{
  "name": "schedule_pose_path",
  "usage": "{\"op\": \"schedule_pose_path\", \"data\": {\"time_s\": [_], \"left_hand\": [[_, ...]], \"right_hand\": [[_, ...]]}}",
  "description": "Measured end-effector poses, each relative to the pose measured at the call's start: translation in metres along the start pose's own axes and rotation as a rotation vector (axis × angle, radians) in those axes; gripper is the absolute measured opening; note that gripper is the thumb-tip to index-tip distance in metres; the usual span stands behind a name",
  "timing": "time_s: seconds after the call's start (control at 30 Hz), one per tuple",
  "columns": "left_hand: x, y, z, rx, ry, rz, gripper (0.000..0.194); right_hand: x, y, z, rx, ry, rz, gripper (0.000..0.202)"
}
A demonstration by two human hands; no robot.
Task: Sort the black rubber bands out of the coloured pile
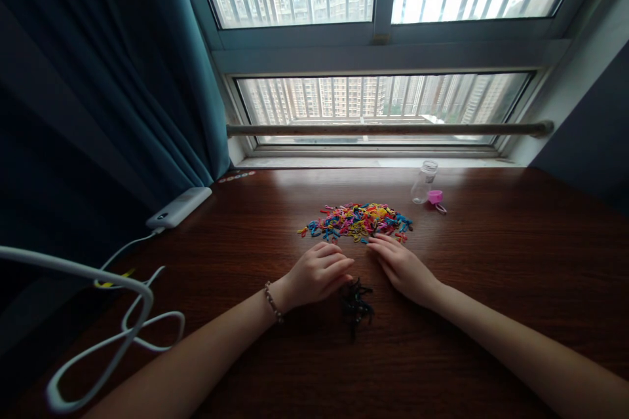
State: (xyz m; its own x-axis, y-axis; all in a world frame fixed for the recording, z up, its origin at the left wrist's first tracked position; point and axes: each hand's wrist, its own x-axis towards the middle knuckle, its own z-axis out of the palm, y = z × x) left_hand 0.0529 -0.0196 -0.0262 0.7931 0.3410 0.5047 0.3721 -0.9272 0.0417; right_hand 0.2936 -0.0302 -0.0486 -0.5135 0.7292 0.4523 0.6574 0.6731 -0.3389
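A heap of small colourful clip-like pieces point(361, 219) in red, yellow, blue and pink is spread on the dark wooden table. Nearer to me lies a smaller pile of black pieces point(358, 304) of similar size. My left hand point(319, 273), with a beaded bracelet point(273, 302) at its wrist, rests just left of the black pile. Its fingers are curled together, the thumb tip beside the black pieces; what they hold, if anything, is hidden. My right hand point(400, 268) lies with its fingers stretched out, their tips at the near edge of the colourful heap.
Behind the heap, to the right, stands a clear bottle point(423, 183) without its lid, a pink cap point(435, 197) beside it. At left, a white power bank point(179, 207) has a white cable point(147, 324) looping in front of my left arm. A blue curtain point(162, 78) and window border the table point(491, 242).
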Motion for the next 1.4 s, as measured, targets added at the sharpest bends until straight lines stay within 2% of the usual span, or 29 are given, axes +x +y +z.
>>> {"op": "schedule_pose_path", "data": {"time_s": [0.1, 0.17, 0.3, 0.4, 0.5, 0.6, 0.7, 0.87, 1.0, 1.1, 1.17, 1.27, 1.4], "left_hand": [[0.002, 0.001, 0.000, -0.011, -0.013, -0.046, 0.024], [0.003, 0.002, 0.000, -0.025, -0.016, -0.091, 0.023], [0.008, 0.002, -0.001, -0.075, -0.062, -0.166, 0.026], [0.010, 0.001, -0.002, -0.110, -0.129, -0.165, 0.030], [0.012, 0.001, -0.002, -0.119, -0.230, -0.120, 0.038], [0.014, 0.002, -0.002, -0.110, -0.309, -0.125, 0.043], [0.013, 0.000, -0.001, -0.078, -0.334, -0.188, 0.045], [0.008, -0.004, 0.007, 0.008, -0.270, -0.306, 0.043], [0.007, -0.004, 0.009, 0.039, -0.192, -0.317, 0.038], [0.007, -0.003, 0.007, 0.043, -0.153, -0.271, 0.036], [0.008, -0.002, 0.005, 0.030, -0.145, -0.198, 0.037], [0.008, -0.001, 0.004, -0.003, -0.124, -0.081, 0.032], [0.006, -0.002, 0.006, -0.056, -0.043, -0.067, 0.023]], "right_hand": [[0.000, -0.009, -0.006, 0.052, -0.124, -0.173, 0.040], [0.000, -0.013, -0.008, 0.074, -0.161, -0.237, 0.040], [-0.001, -0.016, -0.011, 0.128, -0.163, -0.289, 0.037], [-0.002, -0.017, -0.012, 0.144, -0.150, -0.323, 0.033], [-0.002, -0.016, -0.011, 0.130, -0.050, -0.258, 0.032], [-0.002, -0.008, -0.006, 0.048, 0.060, -0.072, 0.035], [-0.001, 0.002, 0.003, -0.076, 0.068, 0.092, 0.034], [0.000, 0.011, 0.009, -0.103, 0.005, 0.126, 0.036], [0.001, 0.008, 0.005, 0.000, 0.019, 0.100, 0.038], [0.001, 0.001, -0.001, 0.113, 0.038, 0.050, 0.043], [0.001, -0.005, -0.005, 0.163, 0.011, -0.048, 0.049], [0.001, -0.012, -0.009, 0.147, -0.063, -0.208, 0.054], [0.002, -0.015, -0.012, 0.104, -0.112, -0.279, 0.056]]}}
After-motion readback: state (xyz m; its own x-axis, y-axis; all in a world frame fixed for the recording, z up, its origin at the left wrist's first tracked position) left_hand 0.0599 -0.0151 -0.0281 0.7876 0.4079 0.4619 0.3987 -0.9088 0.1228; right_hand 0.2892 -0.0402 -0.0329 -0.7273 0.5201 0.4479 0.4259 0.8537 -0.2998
